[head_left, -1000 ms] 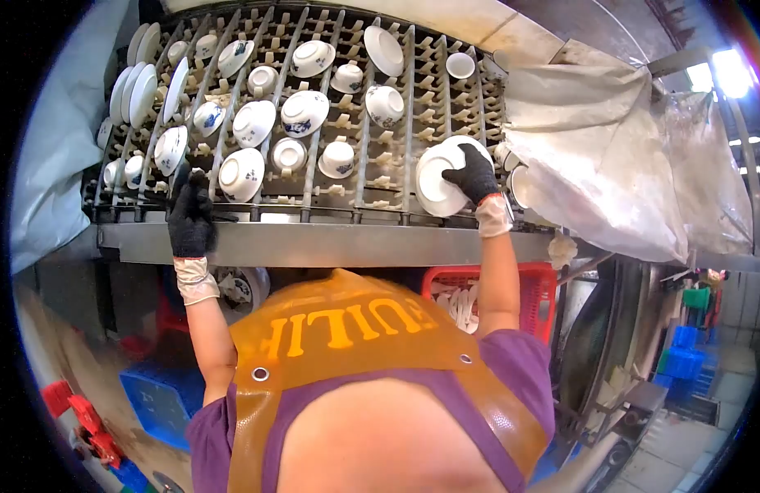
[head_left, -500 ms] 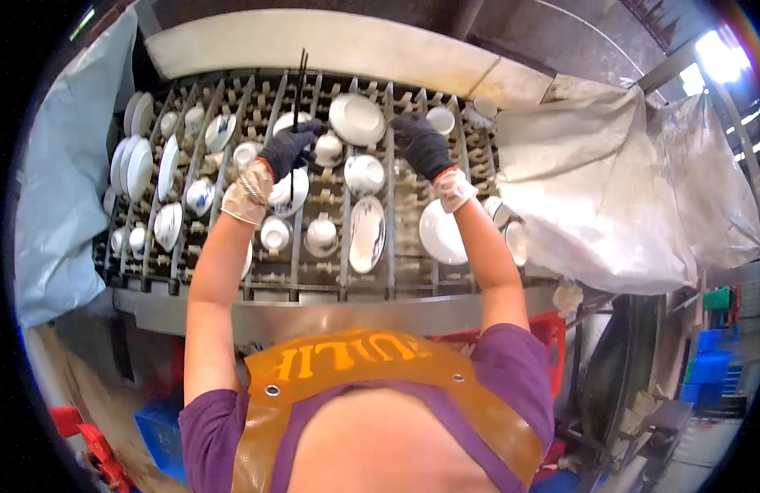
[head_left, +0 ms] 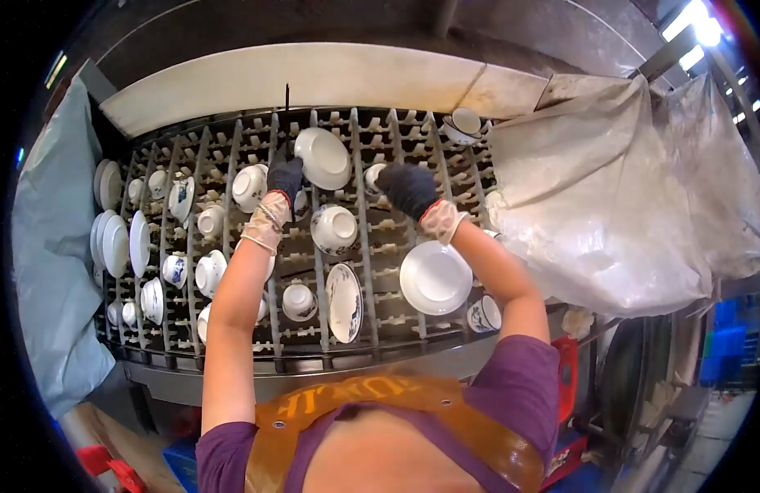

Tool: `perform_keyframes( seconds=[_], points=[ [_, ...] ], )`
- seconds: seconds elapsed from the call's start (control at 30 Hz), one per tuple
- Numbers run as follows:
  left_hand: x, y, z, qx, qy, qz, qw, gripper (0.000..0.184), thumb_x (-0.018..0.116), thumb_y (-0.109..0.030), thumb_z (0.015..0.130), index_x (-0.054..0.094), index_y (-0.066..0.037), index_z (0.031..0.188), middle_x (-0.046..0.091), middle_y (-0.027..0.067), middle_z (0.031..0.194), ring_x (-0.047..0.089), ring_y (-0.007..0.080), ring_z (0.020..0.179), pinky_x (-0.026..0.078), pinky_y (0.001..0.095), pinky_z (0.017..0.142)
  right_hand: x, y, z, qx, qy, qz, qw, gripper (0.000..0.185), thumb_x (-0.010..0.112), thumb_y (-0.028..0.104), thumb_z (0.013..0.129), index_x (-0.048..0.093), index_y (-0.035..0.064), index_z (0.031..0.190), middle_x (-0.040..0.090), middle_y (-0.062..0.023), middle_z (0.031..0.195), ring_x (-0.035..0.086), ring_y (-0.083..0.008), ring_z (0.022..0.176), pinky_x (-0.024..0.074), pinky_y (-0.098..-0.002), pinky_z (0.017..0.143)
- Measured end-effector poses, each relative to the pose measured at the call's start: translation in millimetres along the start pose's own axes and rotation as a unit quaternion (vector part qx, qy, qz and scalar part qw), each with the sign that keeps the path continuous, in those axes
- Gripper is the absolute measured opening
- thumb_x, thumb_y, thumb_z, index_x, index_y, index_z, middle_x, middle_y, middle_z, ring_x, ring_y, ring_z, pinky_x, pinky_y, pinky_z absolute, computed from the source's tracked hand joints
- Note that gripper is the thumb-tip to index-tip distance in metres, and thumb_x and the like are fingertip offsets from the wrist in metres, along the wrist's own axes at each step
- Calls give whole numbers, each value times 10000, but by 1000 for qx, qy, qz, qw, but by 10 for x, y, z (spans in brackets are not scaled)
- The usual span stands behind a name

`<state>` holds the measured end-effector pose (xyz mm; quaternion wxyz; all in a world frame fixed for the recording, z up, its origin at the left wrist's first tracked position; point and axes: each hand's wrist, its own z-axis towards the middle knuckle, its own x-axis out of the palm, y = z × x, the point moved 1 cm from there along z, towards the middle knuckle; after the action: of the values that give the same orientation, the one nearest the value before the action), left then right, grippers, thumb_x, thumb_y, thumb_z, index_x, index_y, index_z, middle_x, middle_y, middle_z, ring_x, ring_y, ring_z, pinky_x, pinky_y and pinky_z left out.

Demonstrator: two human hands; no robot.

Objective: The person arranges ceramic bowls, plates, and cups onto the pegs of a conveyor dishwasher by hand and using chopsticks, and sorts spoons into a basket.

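My left hand (head_left: 285,179), in a dark glove, is closed around dark chopsticks (head_left: 287,99) that stick out above and below it. Right beside it, a large white bowl (head_left: 322,158) lies tilted on the pegged rack, and another bowl (head_left: 250,187) is just to its left. The dark-gloved fingers of my right hand (head_left: 409,189) are curled at a small white cup (head_left: 374,178), which they partly hide. Below and between the hands sits an upside-down patterned bowl (head_left: 335,230). A round white plate (head_left: 436,278) lies under my right forearm.
The pegged conveyor rack (head_left: 380,296) carries several bowls and cups, with upright plates (head_left: 115,245) at the left. An oval patterned plate (head_left: 345,302) stands near the front edge. Plastic sheets hang at the left (head_left: 55,246) and right (head_left: 594,197). Stacked cups (head_left: 464,123) sit at the back.
My view has tilted, so the rack appears lower. My right hand has come inward to the left, now at a small cup. My left hand still grips the chopsticks, nearer the large bowl's left side.
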<state>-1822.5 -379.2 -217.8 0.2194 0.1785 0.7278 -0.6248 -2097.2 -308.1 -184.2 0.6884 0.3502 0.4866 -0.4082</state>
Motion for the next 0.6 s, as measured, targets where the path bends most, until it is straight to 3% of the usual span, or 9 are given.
perform_keyframes(
  seconds=[0.03,0.13,0.17,0.2,0.23,0.33,0.47,0.57,0.6],
  points=[
    [-35,-523,-326,-52,26,-150,987,336,484,-176,819,540,-44,1123,619,136,758,600,177,582,481,317,500,-69,-171,-15,-35,-67,31,997,137,544,157,726,602,129,846,622,-111,793,605,-291,735,489,-399,629],
    [193,-923,-492,54,114,-49,991,350,535,-226,816,555,-50,1117,609,83,741,575,155,573,458,289,476,-60,-1015,270,105,-167,-47,979,193,528,129,736,604,104,913,613,-136,841,586,-309,787,468,-394,683],
    [551,-196,10,423,16,142,895,348,540,-249,826,564,-55,1115,594,72,704,561,131,558,435,269,458,-73,-1223,347,133,-220,-1,966,219,517,146,764,598,94,960,616,-144,869,584,-301,825,463,-402,709],
    [449,-608,-250,280,114,75,950,357,547,-265,826,567,-58,1116,594,75,697,561,119,556,438,268,462,-218,-1294,413,242,-90,-35,965,216,493,144,785,595,121,975,620,-122,888,589,-297,837,462,-414,715],
    [344,-1084,-629,126,207,2,970,365,553,-281,826,570,-61,1117,594,79,690,560,107,554,441,266,467,-115,-1402,390,239,-93,-33,966,216,493,144,785,595,121,975,620,-122,888,589,-297,837,462,-414,715],
    [311,-1191,-840,18,196,-104,975,387,564,-281,817,559,-69,1140,605,57,727,544,108,522,428,251,449,220,-1633,339,208,-78,-25,975,233,514,127,763,611,168,971,624,-133,952,593,-299,905,468,-417,750],
    [36,-1236,-1142,-36,196,-170,965,407,578,-213,804,519,-82,1185,593,2,831,467,69,516,370,189,435,-116,-1522,463,199,-59,-30,978,262,554,132,741,613,138,997,619,-156,979,589,-304,927,465,-409,782],
    [-47,-1130,-1298,122,207,-129,962,369,526,-207,836,524,-95,1188,632,28,923,484,52,516,384,188,440,-234,-1407,566,271,-175,211,923,325,638,189,695,614,36,981,625,-182,959,584,-334,925,463,-376,806],
    [-37,-1171,-1341,75,230,-165,956,355,502,-185,848,519,-94,1191,632,28,919,469,44,519,371,176,450,-159,-1434,647,272,-158,256,914,338,643,200,701,616,26,989,622,-184,975,585,-331,931,460,-369,817]
  ],
)
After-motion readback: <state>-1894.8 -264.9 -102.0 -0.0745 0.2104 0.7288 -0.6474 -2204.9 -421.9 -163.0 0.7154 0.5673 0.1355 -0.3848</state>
